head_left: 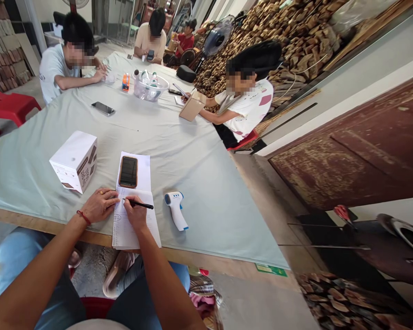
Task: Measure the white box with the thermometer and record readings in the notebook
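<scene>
A black pen point(140, 203) is gripped in my right hand point(135, 213), its tip on the lined page of an open notebook point(131, 231). Handwriting and a circled mark show on that page. My left hand point(101, 204) lies with fingers stretched out, their tips at the notebook's left edge. On the notebook's upper page rests a smartphone point(128, 172) in an orange-brown case, screen dark. To the right of the notebook lies a white and blue infrared thermometer point(175, 210). A white printed box point(76, 160) stands beyond my left hand.
The cloth-covered table point(220, 211) also bears another phone point(103, 108), an orange box point(125, 82) and a clear basin point(165, 89) of bottles. Several people sit around it; one at right holds a cardboard box point(192, 106). A red chair point(10, 103) stands at left.
</scene>
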Demonstrator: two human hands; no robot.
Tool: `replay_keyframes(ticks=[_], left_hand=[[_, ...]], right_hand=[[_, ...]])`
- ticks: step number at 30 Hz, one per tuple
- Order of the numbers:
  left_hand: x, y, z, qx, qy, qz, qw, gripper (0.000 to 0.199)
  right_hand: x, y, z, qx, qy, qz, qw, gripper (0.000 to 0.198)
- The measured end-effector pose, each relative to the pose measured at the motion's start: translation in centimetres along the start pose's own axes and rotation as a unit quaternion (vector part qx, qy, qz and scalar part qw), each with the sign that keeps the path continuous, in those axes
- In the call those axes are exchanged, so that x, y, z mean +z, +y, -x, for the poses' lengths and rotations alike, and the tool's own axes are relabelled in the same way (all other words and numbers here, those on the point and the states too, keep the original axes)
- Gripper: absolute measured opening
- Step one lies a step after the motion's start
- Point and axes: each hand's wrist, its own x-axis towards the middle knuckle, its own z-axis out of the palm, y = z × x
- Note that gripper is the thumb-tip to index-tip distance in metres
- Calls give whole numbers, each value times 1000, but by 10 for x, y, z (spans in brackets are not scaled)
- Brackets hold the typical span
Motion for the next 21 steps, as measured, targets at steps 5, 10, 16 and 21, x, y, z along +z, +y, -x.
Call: replay_keyframes(ticks=[5,10,16,21], left_hand=[[1,0,0,0,2,1,1000,29],[1,0,0,-3,-3,1,1000,29],[0,1,1,-9,-7,1,1000,28],[0,1,0,-11,-11,3,1000,28]], right_hand=[[1,1,0,2,3,7,1000,19],[1,4,0,6,4,11,1000,18],[1,3,0,16,21,-6,1000,21],[2,3,0,11,22,11,1000,22]])
